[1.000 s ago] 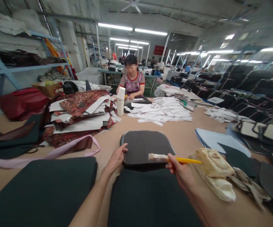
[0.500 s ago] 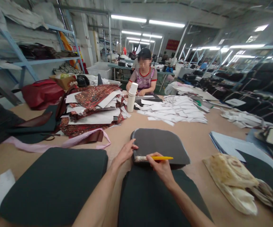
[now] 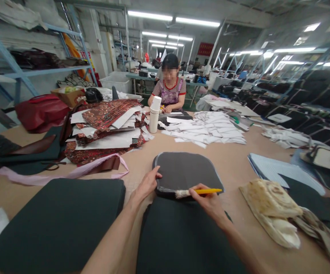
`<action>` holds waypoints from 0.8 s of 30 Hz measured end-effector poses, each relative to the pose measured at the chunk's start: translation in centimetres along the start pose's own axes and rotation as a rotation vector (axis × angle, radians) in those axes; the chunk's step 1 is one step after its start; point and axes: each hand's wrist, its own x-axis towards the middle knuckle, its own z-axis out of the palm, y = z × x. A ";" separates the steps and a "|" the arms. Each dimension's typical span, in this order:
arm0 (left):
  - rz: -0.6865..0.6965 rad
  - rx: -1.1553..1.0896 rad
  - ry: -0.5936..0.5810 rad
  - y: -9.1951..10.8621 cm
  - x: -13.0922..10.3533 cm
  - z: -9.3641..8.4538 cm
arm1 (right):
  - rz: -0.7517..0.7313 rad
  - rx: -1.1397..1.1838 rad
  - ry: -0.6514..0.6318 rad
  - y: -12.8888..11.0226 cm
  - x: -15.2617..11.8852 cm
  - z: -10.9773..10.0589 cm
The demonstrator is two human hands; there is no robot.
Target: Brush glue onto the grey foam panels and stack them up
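The right hand (image 3: 207,199), closed round the brush (image 3: 214,191), has slid rightward along the grey panel (image 3: 186,171); the left hand (image 3: 145,185), half open, touches its left edge.

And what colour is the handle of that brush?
Yellow: the brush handle in the right hand shows best in the head view.

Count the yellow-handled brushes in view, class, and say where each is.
1: the brush in the right hand, its bristles at the near edge of the grey pad. Others may be hidden.
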 end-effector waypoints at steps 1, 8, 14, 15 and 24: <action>-0.001 0.006 0.002 0.0 0.0 0.0 | 0.002 -0.042 0.028 1.0 0.0 -1.6; -0.030 0.054 -0.001 0.8 0.3 0.0 | 0.137 -0.332 0.327 5.7 -0.6 -14.2; -0.072 0.148 -0.028 2.4 0.9 -0.4 | 0.090 -0.068 0.176 1.9 0.1 -11.0; -0.076 0.167 -0.029 2.7 0.8 -0.4 | 0.054 -0.011 0.117 1.3 0.5 -9.5; -0.105 0.279 -0.042 3.6 0.3 -0.3 | 0.001 -0.038 0.051 4.3 2.0 -11.1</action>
